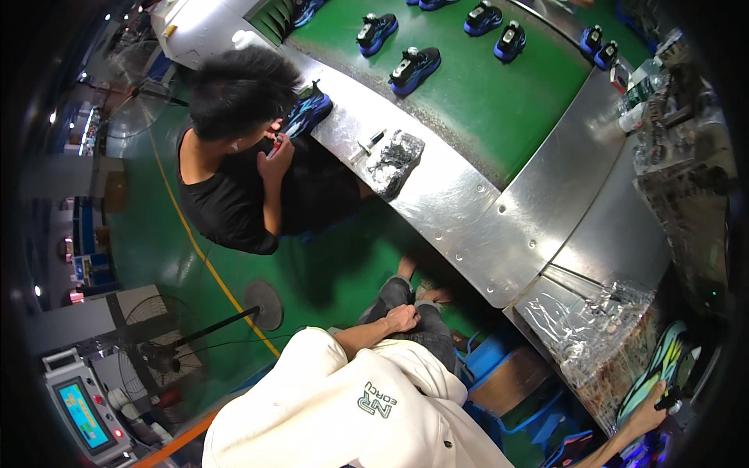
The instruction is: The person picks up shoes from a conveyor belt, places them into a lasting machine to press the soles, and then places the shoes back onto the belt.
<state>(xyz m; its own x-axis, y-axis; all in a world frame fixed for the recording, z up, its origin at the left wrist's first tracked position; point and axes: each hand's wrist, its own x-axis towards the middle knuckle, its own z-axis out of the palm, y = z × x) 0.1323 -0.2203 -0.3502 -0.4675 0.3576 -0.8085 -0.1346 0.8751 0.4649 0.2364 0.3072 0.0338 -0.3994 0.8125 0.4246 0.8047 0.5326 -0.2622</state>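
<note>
My left hand [402, 317] rests on my lap over grey jeans [383, 299], its fingers curled in. I see nothing in it. Far out at the lower right, my right hand [646, 408] grips the near end of a green, yellow and black sports shoe [652, 365]. Part of this hand and shoe is dim near the picture's rim. The shoe lies by the edge of a worktop stretch covered in clear plastic film [591, 333]. A small black and silver piece [669, 399] shows beside my fingers; I cannot tell what it is.
A seated person in black [228, 193] is at the left, near a blue-black shoe [310, 111]. A steel table edge [462, 187] borders a green conveyor belt [503, 111] carrying several shoes [415, 70]. A foil-like wrapped bundle [398, 164], stools [509, 380] and a fan [161, 357] are around.
</note>
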